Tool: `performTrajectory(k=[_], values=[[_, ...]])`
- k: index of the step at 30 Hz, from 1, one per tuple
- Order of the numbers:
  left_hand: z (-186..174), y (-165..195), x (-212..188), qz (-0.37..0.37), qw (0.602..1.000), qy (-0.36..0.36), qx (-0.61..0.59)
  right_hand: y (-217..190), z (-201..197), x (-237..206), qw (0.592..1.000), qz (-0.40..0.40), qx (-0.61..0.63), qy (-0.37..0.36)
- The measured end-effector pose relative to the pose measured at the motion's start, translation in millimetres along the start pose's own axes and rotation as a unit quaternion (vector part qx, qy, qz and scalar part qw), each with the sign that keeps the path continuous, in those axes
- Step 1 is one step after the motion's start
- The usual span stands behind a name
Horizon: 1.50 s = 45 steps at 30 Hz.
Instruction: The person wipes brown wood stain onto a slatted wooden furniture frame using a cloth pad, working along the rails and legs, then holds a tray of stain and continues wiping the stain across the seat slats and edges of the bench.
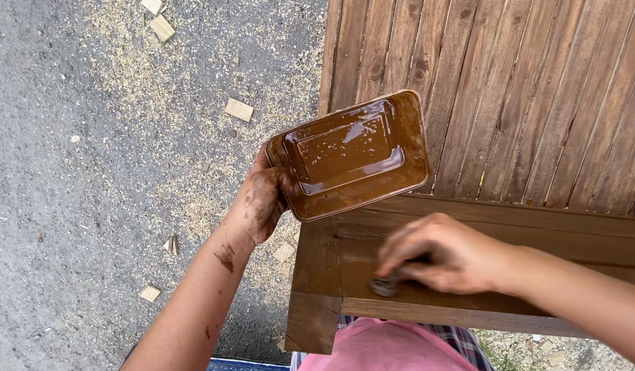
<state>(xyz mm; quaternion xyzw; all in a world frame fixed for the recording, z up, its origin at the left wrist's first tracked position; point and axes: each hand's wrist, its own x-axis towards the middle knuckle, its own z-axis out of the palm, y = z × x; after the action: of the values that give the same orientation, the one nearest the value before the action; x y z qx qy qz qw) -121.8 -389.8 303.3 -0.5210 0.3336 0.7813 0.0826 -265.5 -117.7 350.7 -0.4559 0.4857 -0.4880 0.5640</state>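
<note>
Looking down from the head camera, I see my left hand [261, 203], smeared with brown stain, with its fingers closed on the short left edge of a shallow rectangular plastic tray coated in glossy brown liquid [352, 154]. I hold the tray tilted, its wet inner face turned toward the camera, in the air above the near left corner of a brown slatted wooden panel with a broad frame rail [510, 103]; I cannot tell whether the tray touches the slats. My right hand [444, 257] lies low over the frame rail along the near edge of the panel, its fingers curled shut around a small dark stain-soaked applicator [386, 285], whose tip presses on the rail surface; motion blur hides what kind of applicator it is. The rail around that spot appears darker and wetter than the corner post below it. To the left of the panel lies grey gravelled ground [49, 172] scattered with pale sawdust and small light wooden offcuts [239, 109]. A pink garment [393, 347] shows at the bottom edge, below the rail.
</note>
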Motion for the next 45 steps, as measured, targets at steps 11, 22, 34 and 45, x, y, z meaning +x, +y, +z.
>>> performTrajectory(k=[11, 22, 34, 45], values=[[0, 13, 2, 0.01, 1.0, 0.001, -0.006, 13, -48, -45, 0.971, 0.22, -0.082, -0.044], [3, 12, 7, 0.001, 1.0, 0.012, 0.01, 77, 3, 22, 0.991, 0.1, -0.091, -0.011], [9, -11, 25, -0.015, 0.999, 0.019, 0.042, 73, 26, 61, 0.973, 0.174, -0.153, -0.015], [2, 0, 33, -0.003, 1.0, 0.0, 0.014, 29, -78, -183, 0.976, 0.203, 0.071, -0.027]])
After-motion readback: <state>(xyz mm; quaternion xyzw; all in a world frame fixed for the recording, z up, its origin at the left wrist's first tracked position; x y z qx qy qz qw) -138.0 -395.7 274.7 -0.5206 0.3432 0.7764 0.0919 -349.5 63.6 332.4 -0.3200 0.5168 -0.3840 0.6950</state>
